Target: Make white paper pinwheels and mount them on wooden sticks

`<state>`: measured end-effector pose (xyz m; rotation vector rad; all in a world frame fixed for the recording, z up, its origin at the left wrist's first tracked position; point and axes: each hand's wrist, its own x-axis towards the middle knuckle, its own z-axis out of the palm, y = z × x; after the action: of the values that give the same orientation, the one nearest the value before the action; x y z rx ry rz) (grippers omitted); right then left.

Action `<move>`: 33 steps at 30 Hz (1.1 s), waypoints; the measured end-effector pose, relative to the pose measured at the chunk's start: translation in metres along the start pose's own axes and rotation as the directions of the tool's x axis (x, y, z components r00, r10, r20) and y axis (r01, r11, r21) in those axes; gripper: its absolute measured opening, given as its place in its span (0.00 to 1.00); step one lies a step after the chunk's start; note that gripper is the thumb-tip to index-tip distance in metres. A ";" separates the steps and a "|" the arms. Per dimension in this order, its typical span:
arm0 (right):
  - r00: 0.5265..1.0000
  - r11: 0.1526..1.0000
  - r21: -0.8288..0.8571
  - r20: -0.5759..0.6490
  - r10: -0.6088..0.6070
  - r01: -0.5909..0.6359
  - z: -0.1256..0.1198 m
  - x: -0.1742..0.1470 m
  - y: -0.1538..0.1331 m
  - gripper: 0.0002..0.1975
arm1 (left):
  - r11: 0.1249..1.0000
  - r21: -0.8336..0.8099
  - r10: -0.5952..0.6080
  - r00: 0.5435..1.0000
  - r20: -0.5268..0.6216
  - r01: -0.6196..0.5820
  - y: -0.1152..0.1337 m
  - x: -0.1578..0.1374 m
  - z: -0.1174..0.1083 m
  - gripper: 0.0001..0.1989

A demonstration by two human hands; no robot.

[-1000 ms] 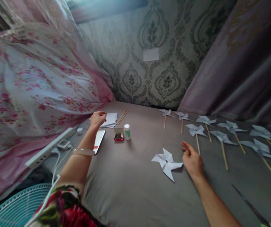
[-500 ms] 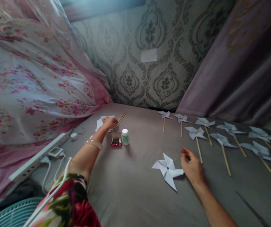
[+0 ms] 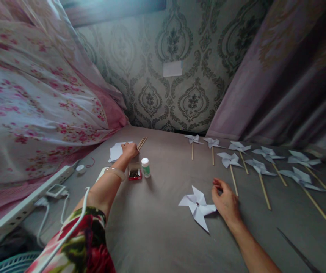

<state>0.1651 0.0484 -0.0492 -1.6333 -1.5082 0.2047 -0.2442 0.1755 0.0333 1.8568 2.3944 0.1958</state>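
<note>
My left hand (image 3: 130,150) reaches to the far left, its fingers closed over the near ends of a few thin wooden sticks (image 3: 143,142). White paper sheets (image 3: 115,152) lie under and beside that hand. My right hand (image 3: 226,200) rests on the grey cloth, loosely curled with thumb and fingers a little apart and nothing in it. By its thumb side lies a white paper pinwheel (image 3: 195,206) with a shiny pin at its middle and no stick showing; one blade tip meets the hand.
A small red box (image 3: 135,174) of dark metal bits stands beside a white-capped bottle (image 3: 145,168). Several finished pinwheels on sticks (image 3: 261,168) lie at the right, with a dark pointed blade (image 3: 296,250) nearer. A power strip (image 3: 32,199) with cables runs along the left edge.
The view has turned slightly, shifting most things left. My left hand stays at the sticks, its fingers now more over their near ends. My right hand stays beside the pinwheel.
</note>
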 end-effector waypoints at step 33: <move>0.997 0.906 0.419 0.070 0.038 -0.064 -0.025 0.000 -0.049 0.14 | -0.104 -0.995 0.115 0.993 -0.012 0.000 0.150 -0.214 0.019 0.16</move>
<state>0.1452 0.0307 -0.0008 -1.3263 -1.3507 0.5734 -0.0447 0.0054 0.0401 0.9734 1.0810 1.4552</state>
